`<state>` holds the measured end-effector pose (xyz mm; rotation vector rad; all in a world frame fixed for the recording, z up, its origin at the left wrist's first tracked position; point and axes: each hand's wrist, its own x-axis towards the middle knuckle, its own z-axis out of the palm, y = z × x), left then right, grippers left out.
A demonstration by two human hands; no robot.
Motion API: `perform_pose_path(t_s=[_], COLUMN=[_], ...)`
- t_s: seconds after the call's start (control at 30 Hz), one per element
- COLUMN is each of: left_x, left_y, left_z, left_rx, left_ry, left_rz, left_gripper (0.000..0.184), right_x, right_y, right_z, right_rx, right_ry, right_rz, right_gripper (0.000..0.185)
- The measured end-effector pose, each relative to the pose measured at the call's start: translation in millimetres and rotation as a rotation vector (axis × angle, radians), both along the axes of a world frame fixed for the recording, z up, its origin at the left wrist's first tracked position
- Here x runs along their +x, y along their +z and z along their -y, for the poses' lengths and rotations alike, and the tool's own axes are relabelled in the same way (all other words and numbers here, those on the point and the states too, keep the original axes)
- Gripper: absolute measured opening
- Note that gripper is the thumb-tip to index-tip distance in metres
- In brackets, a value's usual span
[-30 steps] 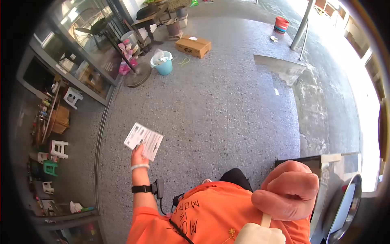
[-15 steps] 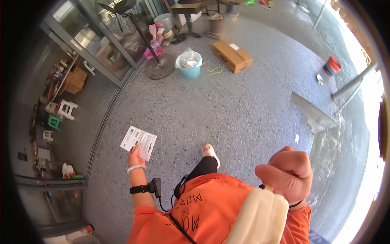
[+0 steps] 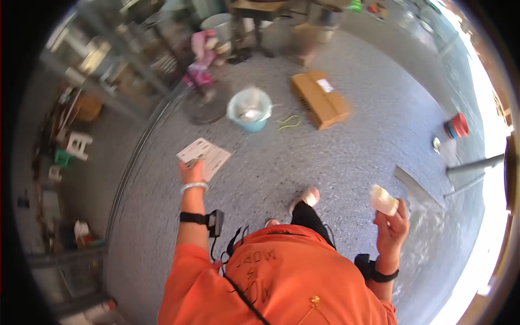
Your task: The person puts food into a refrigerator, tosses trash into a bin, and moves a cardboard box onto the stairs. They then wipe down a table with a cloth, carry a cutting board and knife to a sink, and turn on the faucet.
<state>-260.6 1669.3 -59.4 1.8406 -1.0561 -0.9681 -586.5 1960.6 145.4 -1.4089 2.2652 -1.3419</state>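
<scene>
head view: a printed card (image 3: 208, 156) is pinched at its near edge by the fingers of the left hand (image 3: 191, 172), which are pressed together on it. its far edges are held out over the speckled floor (image 3: 260, 168), apart from everything but those fingers. a pale block, judged to be an ice pop (image 3: 384, 200), is gripped from below by the fingers of the right hand (image 3: 394, 230); whether a stick is held there cannot be told. both things are held up, neither is set down, and the two are well apart. how much of the pale block is used up cannot be judged, and the print on the card is too small to be read.

beyond the left fingers, a light blue tub (image 3: 252, 125) is seen, with a cord (image 3: 289, 123) just beside it and a cardboard box (image 3: 318, 101) farther to the right. the dark round base (image 3: 208, 108) near the tub is blurred. to the left of those fingers, the floor is crossed by a door track (image 3: 130, 158), past which a white stool (image 3: 79, 145) is seen.

beyond the right fingers and to their right, a red bucket (image 3: 459, 125) and a metal post (image 3: 475, 164) are seen. between the hands, ample room for sideways movement is judged to be offered; on the right, more care is judged to be called for by the post.
</scene>
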Motion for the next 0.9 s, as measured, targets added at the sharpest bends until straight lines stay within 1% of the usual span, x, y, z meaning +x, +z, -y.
perform_pose_path(t_s=[0.03,0.07,0.1,0.17,0.2,0.23,0.27,0.33,0.37,0.4,0.43,0.47,0.5,0.53,0.57,0.6,0.63,0.67,0.7,0.73,0.77,0.83,0.87,0.9], left_x=[-22.5,-38.3,-52.2,-70.5,-91.3,-81.7,-102.4,-127.4,-139.9,-131.3,-122.0,-127.7,-129.6,-140.9,-158.2,-176.3,-194.4,-187.0,-210.0,-200.5,-219.9,-236.3,-245.1,-253.7], left_y=[7.7,-6.2,-17.3,-37.7,-22.5,-46.3,-39.3,-32.7,-19.2,-40.8,-62.1,-70.2,-88.0,-97.5,-103.7,-109.8,-116.4,-151.1,-138.2,-187.6,-171.5,-198.2,-209.5,-218.9], left_z=[19.4,40.5,58.4,88.4,90.5,104.1,122.3,144.5,153.0,174.7,195.8,214.2,237.4,258.3,278.5,299.2,320.0,328.4,342.1,357.0,369.4,386.9,397.7,405.8], left_rx=[-0.008,-0.090,-0.077,-0.062,-0.021,-0.010,-0.009,0.062,0.114,0.073,0.030,-0.015,-0.041,-0.011,0.025,0.061,0.095,-0.052,-0.011,0.021,0.103,-0.038,-0.014,-0.036], left_ry=[-0.006,-0.053,-0.013,-0.050,0.021,0.015,0.023,0.018,0.059,0.004,-0.048,-0.036,-0.109,-0.086,-0.111,-0.137,-0.164,-0.258,-0.309,-0.354,-0.442,-0.518,-0.521,-0.600], left_rz=[-0.126,-0.262,-0.441,-0.473,-0.434,-0.332,-0.233,-0.247,-0.261,-0.220,-0.178,-0.175,-0.120,0.095,0.138,0.183,0.227,0.287,0.347,0.436,0.500,0.711,0.717,0.780], left_gripper=[0.054,0.057,0.057,0.060,0.060,0.060,0.059,0.059,0.059,0.057,0.056,0.056,0.057,0.058,0.058,0.059,0.059,0.056,0.053,0.055,0.058,0.059,0.059,0.057], right_x=[-18.4,-36.9,-56.4,-95.2,-111.4,-125.6,-140.5,-164.6,-177.7,-186.2,-190.6,-200.7,-203.0,-207.0,-207.9,-210.3,-211.7,-200.5,-201.8,-202.6,-201.2,-199.9,-199.1,-198.7], right_y=[-4.7,-9.6,-15.7,-30.0,-34.2,-38.3,-39.4,-40.2,-42.1,-47.5,-50.6,-57.0,-67.3,-73.7,-85.5,-93.3,-104.7,-114.8,-126.4,-133.9,-141.2,-164.0,-176.5,-187.6], right_z=[15.9,34.5,56.8,104.2,126.1,146.5,169.3,202.5,221.2,245.1,264.2,284.4,303.6,323.7,341.3,360.1,375.5,378.6,393.9,410.5,428.2,456.5,464.9,469.1], right_rx=[0.051,0.056,0.062,-0.009,-0.026,-0.041,-0.025,0.016,0.042,0.061,0.131,0.180,0.221,0.257,0.270,0.328,0.374,0.394,0.432,0.461,0.519,0.596,0.632,0.670], right_ry=[-0.027,0.028,0.079,0.164,0.203,0.217,0.216,0.229,0.249,0.297,0.276,0.290,0.230,0.197,0.163,0.159,0.136,0.123,0.111,0.129,0.137,0.154,0.136,0.116], right_rz=[0.000,-0.007,-0.011,-0.024,0.011,0.050,0.078,0.124,0.117,0.125,0.130,0.083,0.113,0.161,0.183,0.144,0.218,0.249,0.289,0.301,0.305,0.320,0.376,0.427], right_gripper=[0.008,0.009,0.009,0.012,0.012,0.011,0.011,0.011,0.012,0.012,0.012,0.012,0.011,0.011,0.011,0.012,0.013,0.013,0.013,0.013,0.011,0.009,0.007,0.006])
